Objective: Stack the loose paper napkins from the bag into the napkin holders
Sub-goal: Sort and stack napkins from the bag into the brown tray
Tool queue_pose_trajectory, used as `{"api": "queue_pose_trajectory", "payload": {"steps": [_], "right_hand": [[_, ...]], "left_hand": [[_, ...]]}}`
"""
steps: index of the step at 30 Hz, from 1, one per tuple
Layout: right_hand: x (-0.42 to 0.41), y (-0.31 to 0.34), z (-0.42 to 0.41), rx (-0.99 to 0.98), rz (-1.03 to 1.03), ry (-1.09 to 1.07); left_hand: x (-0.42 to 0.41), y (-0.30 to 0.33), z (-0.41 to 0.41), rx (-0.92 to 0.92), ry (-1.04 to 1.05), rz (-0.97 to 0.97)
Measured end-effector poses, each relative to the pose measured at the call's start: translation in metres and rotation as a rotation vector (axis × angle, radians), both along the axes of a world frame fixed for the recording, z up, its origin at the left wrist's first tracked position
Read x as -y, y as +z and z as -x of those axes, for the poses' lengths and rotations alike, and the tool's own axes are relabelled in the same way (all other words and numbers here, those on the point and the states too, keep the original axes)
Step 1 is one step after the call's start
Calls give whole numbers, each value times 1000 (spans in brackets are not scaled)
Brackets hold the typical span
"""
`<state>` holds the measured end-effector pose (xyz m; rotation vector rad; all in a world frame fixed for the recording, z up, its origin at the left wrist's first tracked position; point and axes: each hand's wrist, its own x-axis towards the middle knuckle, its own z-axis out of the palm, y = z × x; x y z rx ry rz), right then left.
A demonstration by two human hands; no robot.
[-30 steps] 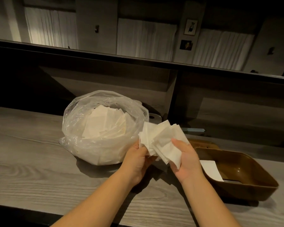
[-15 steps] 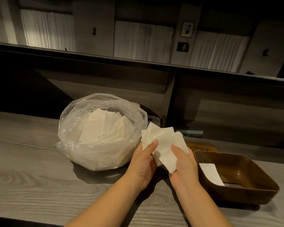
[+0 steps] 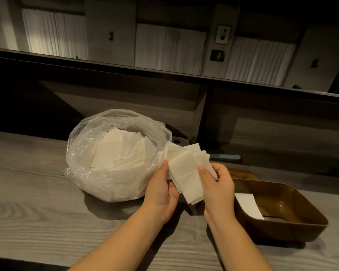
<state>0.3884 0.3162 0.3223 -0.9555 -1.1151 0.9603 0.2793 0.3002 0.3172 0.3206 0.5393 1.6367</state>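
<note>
A: What's new vs a sec ago?

B: Both hands work a fanned wad of napkins point(image 3: 186, 169) above the tabletop point(image 3: 37, 202), betw. bag point(image 3: 98, 153) and brown holder point(image 3: 294, 229). Left hand point(image 3: 160, 194) has slid its thumb up the wad's edge; right hand point(image 3: 217, 186) now pinches the other side, fingers curled.

A: Meaning?

B: Prob. squaring the wad before it goes in. Holder, near the right edge, has just one napkin point(image 3: 248, 206) so far; bag is mostly full.
</note>
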Motion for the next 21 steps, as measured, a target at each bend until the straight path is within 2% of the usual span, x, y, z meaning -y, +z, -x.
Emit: {"api": "queue_pose_trajectory", "payload": {"steps": [4, 6, 10, 14, 16, 18, 21], "right_hand": [[0, 3, -4, 26, -104, -53], [2, 7, -7, -2, -167, -68], [4, 16, -14, -116, -203, -63], [2, 17, -13, -179, -95, -1], [1, 16, -11, -197, -34, 16], [-3, 14, -10, -151, 11, -3], [-5, 13, -11, -47, 15, -51]], "left_hand": [[-2, 1, 1, 129, 8, 21], [-4, 1, 3, 133, 33, 32], [-7, 0, 3, -32, 65, 26], [-10, -9, 8, -248, 34, 47], [-10, -12, 9, -294, -51, 88], [-7, -10, 8, -317, -127, 120], [-10, -17, 7, -474, -122, 131]]}}
